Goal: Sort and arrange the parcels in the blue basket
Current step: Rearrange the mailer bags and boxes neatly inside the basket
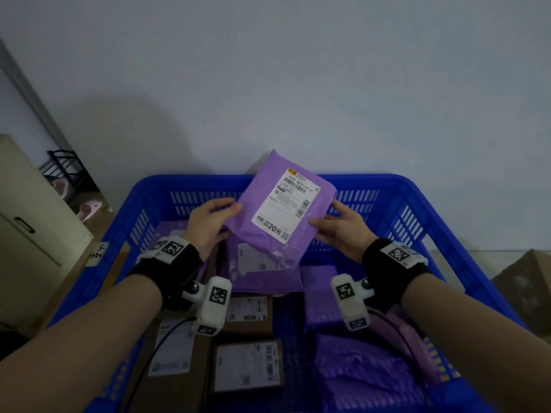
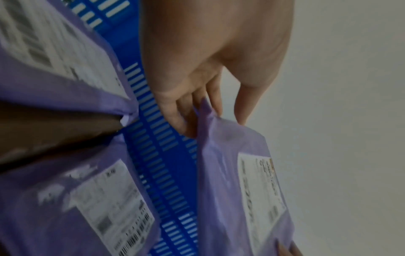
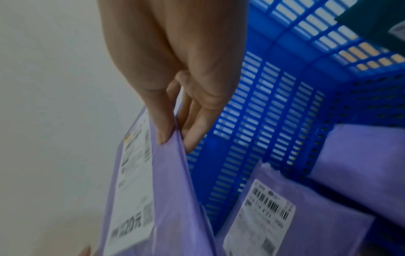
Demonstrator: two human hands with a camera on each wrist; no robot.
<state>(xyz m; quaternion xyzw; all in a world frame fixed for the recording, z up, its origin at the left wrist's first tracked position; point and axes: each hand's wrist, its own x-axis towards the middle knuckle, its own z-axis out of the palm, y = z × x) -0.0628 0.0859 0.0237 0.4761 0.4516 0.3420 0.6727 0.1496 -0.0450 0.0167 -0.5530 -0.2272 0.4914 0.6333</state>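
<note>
The head view shows a flat purple plastic mailer parcel point(image 1: 277, 210) held tilted above the far edge of the blue slotted plastic basket point(image 1: 423, 204), its white shipping label point(image 1: 287, 204) facing the camera. The left hand point(image 1: 208, 225) pinches the parcel's left edge; the right hand point(image 1: 340, 231) pinches its right edge. More purple mailers point(image 1: 351, 365) lie along the basket's right side and brown cardboard boxes point(image 1: 247, 365) at its near left.

The left wrist view adds detail: thumb on the label face, fingers point(image 2: 181, 117) behind the parcel. The right wrist view shows the thumb point(image 3: 162, 124) pressed on the front and the fingers behind, plus a labelled purple mailer point(image 3: 285, 216) lying below against the slotted wall.

A beige cabinet point(image 1: 32, 222) stands left of the basket, seen in the head view only.
</note>
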